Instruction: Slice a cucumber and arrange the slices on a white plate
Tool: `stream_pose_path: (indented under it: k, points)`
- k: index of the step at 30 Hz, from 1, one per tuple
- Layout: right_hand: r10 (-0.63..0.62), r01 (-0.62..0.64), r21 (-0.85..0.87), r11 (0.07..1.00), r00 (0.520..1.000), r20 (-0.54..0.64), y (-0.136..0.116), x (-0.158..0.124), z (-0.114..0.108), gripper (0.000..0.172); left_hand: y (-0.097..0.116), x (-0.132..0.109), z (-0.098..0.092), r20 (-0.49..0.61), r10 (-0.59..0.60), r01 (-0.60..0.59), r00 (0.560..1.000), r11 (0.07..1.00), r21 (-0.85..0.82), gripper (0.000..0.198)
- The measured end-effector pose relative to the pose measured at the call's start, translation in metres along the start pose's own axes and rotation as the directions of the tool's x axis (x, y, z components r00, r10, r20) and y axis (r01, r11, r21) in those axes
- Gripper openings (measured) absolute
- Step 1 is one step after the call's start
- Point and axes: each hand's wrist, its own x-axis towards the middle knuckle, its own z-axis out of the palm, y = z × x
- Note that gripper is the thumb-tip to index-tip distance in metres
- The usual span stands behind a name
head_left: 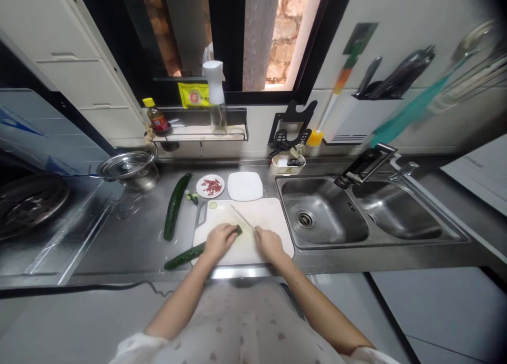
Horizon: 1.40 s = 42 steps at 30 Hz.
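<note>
My left hand is closed over a dark green cucumber on the white cutting board. One end of the cucumber shows past my fingertips, and the other juts over the board's left edge. In my right hand is a kitchen knife, its blade pointing away and to the left, apart from the cucumber's end. A pale round cucumber slice lies near the board's handle. Left of the board rests a whole cucumber, with small cucumber pieces between it and the board.
Behind the board stand a small plate of chopped red bits and a bare white plate. A double steel sink borders the board's right side. A lidded steel pot is at the left, and a wall shelf holds bottles.
</note>
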Motion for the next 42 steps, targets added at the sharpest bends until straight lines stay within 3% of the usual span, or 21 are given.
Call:
stream_pose_path:
  k: [4, 6, 8, 10, 11, 13, 16, 20, 23, 26, 30, 33, 37, 42]
  points:
    - [-0.01, 0.006, -0.054, 0.999, 0.997, -0.074, 0.002, 0.0, -0.007, 0.033, -0.016, -0.005, -0.007, -0.177, -0.155, 0.142, 0.972, 0.986, -0.088, 0.024]
    - [-0.017, 0.007, -0.077, 0.997, 0.991, -0.133, 0.003, -0.001, -0.008, 0.033, -0.027, -0.004, -0.013, -0.286, -0.299, 0.253, 0.911, 0.949, -0.188, 0.027]
    - [-0.031, 0.014, -0.092, 0.996, 0.982, -0.185, 0.004, -0.001, -0.008, 0.035, -0.034, 0.0, -0.021, -0.373, -0.435, 0.337, 0.82, 0.892, -0.301, 0.029]
    - [-0.05, 0.028, -0.104, 0.994, 0.973, -0.223, 0.004, -0.001, -0.008, 0.036, -0.036, 0.007, -0.03, -0.411, -0.471, 0.341, 0.781, 0.872, -0.351, 0.03]
    - [-0.061, 0.035, -0.112, 0.993, 0.97, -0.236, 0.004, -0.001, -0.007, 0.035, -0.034, 0.012, -0.034, -0.416, -0.445, 0.315, 0.793, 0.884, -0.345, 0.03]
    - [-0.084, 0.052, -0.132, 0.99, 0.964, -0.253, 0.003, -0.001, -0.005, 0.033, -0.024, 0.02, -0.041, -0.374, -0.316, 0.219, 0.872, 0.935, -0.279, 0.027]
    - [-0.137, 0.091, -0.171, 0.981, 0.951, -0.277, 0.001, -0.002, -0.003, 0.035, -0.003, 0.031, -0.048, -0.214, -0.124, 0.097, 0.969, 0.986, -0.133, 0.025]
    - [-0.219, 0.155, -0.211, 0.965, 0.92, -0.324, -0.002, -0.003, 0.0, 0.036, 0.018, 0.039, -0.049, 0.022, -0.065, 0.065, 0.998, 0.998, -0.021, 0.028]
    - [-0.254, 0.18, -0.234, 0.955, 0.904, -0.343, -0.002, -0.003, 0.003, 0.035, 0.023, 0.043, -0.047, 0.113, -0.083, 0.084, 0.99, 0.996, -0.008, 0.025]
    - [-0.261, 0.178, -0.247, 0.953, 0.895, -0.361, 0.0, -0.003, 0.005, 0.033, 0.023, 0.044, -0.044, 0.125, -0.076, 0.084, 0.989, 0.994, -0.064, 0.021]
    - [-0.253, 0.172, -0.247, 0.954, 0.904, -0.344, 0.005, -0.003, 0.008, 0.033, 0.02, 0.045, -0.036, 0.071, -0.075, 0.085, 0.995, 0.983, -0.16, 0.013]
    - [-0.223, 0.153, -0.236, 0.96, 0.926, -0.306, 0.011, -0.003, 0.009, 0.032, 0.01, 0.047, -0.03, -0.02, -0.196, 0.184, 0.981, 0.947, -0.262, 0.013]
    - [-0.158, 0.099, -0.222, 0.97, 0.952, -0.263, 0.022, -0.004, 0.008, 0.035, -0.02, 0.052, -0.025, -0.123, -0.448, 0.381, 0.886, 0.852, -0.36, 0.016]
    - [-0.086, 0.034, -0.199, 0.979, 0.963, -0.257, 0.038, -0.004, 0.009, 0.036, -0.061, 0.06, -0.02, -0.147, -0.61, 0.56, 0.779, 0.781, -0.277, 0.017]
